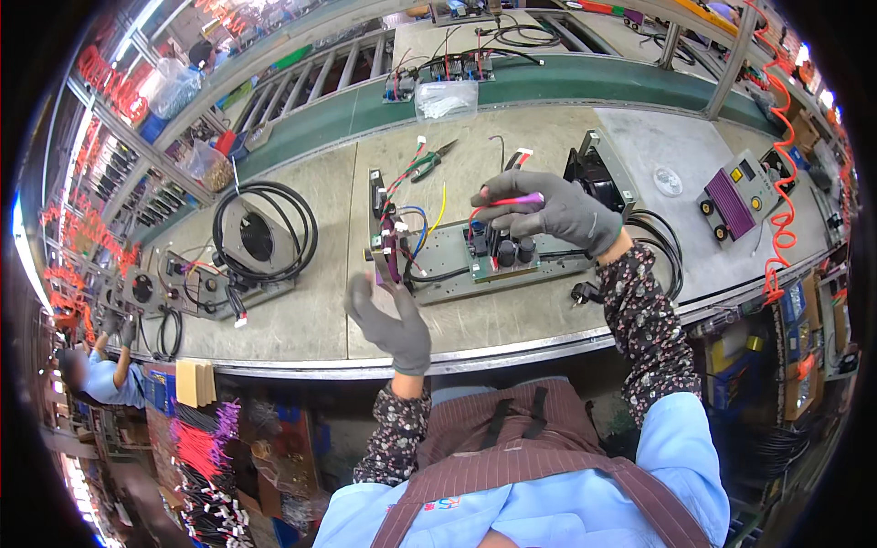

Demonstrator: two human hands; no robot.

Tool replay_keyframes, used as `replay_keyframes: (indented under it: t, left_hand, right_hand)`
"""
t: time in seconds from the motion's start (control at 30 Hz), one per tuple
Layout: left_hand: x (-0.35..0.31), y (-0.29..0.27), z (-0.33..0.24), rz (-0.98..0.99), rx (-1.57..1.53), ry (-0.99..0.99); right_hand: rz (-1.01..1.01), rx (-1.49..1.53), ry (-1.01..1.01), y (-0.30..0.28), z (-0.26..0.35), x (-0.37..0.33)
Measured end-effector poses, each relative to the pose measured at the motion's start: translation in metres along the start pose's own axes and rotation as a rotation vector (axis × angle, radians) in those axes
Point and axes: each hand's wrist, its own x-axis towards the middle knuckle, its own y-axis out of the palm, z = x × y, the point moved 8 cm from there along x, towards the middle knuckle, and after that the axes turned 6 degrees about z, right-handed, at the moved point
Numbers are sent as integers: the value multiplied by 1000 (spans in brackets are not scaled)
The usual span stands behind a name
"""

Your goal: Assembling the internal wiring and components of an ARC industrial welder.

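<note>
Two-handed, working over an open unit (448, 258) lying on the tabletop (320, 329), with its panel (390, 260) standing toward the left. Pinching a red wire (499, 201) near its purple end (529, 198) between the fingers of the right hand (557, 212), above the circuit board (486, 267). Holding the fingers of the left hand (391, 324) spread and cupped just beside the panel, apparently without gripping anything; not making out whether touching it. Judging from this, probably being at the wiring step. For the next move, likely needing to line up the purple end while steadying the panel. Seeing cutters (426, 165) lying on the tabletop beyond the unit.
</note>
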Motion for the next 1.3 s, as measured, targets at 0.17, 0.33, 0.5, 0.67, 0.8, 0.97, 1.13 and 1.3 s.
replay_keyframes:
  t: [0.17, 0.33, 0.5, 0.67, 0.8, 0.97, 1.13, 1.3]
  left_hand:
    - [50, 45, 21, 238, -197, -111]
    - [48, 59, 43, 268, -367, -220]
    - [44, 59, 54, 299, -255, -184]
    - [44, 61, 56, 272, -369, -162]
    - [40, 62, 59, 325, -375, -232]
    - [38, 62, 62, 358, -257, -255]
    - [37, 64, 61, 326, -335, -202]
    - [35, 65, 62, 359, -342, -220]
  right_hand:
    - [-159, 270, -185, -8, -7, 17]
    - [-402, 227, -198, -28, -25, 37]
    - [-595, -20, -126, -59, -26, 79]
    - [-371, -973, 278, -32, -52, 133]
    - [-245, -1016, 92, -2, -57, 144]
    - [-186, -1054, 51, 5, -47, 143]
    - [-136, -1109, 66, 10, -45, 144]
    - [-174, -1126, -4, 13, -45, 143]
